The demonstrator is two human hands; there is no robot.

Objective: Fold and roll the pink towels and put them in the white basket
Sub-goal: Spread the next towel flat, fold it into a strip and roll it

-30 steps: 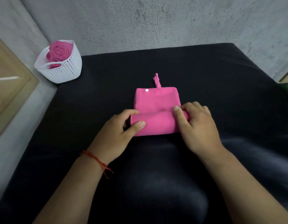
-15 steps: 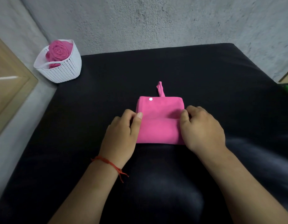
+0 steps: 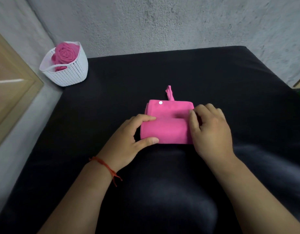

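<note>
Where the view begins, at its near edge, a knee in dark cloth (image 3: 171, 208) rises between the two forearms, and a red string bracelet (image 3: 103, 164) circles the left wrist. Beyond these, the left hand (image 3: 129, 142) and the right hand (image 3: 211, 132) close on opposite ends of the pink towel (image 3: 166, 130), which lies on the black padded surface (image 3: 213, 78) directly ahead of the person. The left grip is narrow and holds the roll, with the thumb against its near side and the forefinger laid over its top. The right grip curls over the other end, fingertips at the seam where roll meets flat cloth; its thumb is hidden. Holding both ends at once presumably keeps the roll even in width and stops it springing open. The nearer part of the towel is rolled. The farther part lies flat, bearing a white snap (image 3: 160, 102) near its far left corner and a hanging loop (image 3: 170, 93) that projects from the far edge. Rolling thus appears partly done, with a short flat stretch left to take up. Farther off, at the far left corner of the surface, the white basket (image 3: 73, 76) stands against the grey wall (image 3: 162, 22) and already contains rolled pink towels (image 3: 65, 53), spiral ends upward. A wooden frame (image 3: 14, 92) borders the scene at left.
</note>
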